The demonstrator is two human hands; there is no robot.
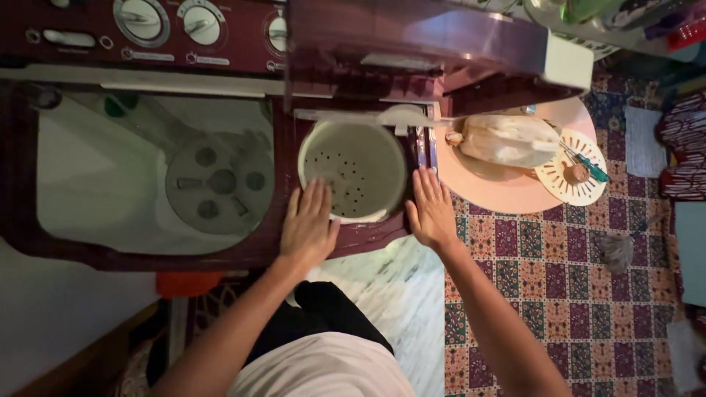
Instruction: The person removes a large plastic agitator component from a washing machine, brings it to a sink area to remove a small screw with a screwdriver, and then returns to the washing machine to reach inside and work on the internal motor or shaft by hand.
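The left hand point(309, 224) lies flat, fingers spread, on the maroon rim of the washing machine point(147, 257), at the lower left edge of the spin tub point(353, 170), gripping nothing; the right hand point(432, 209) rests open and flat on the rim at the tub's right side, also holding nothing; the perforated pale tub sits at centre frame; left of it lies the wash tub point(132, 184); the raised lid point(434, 44) stands above; a pink basin point(507, 192) sits at right.
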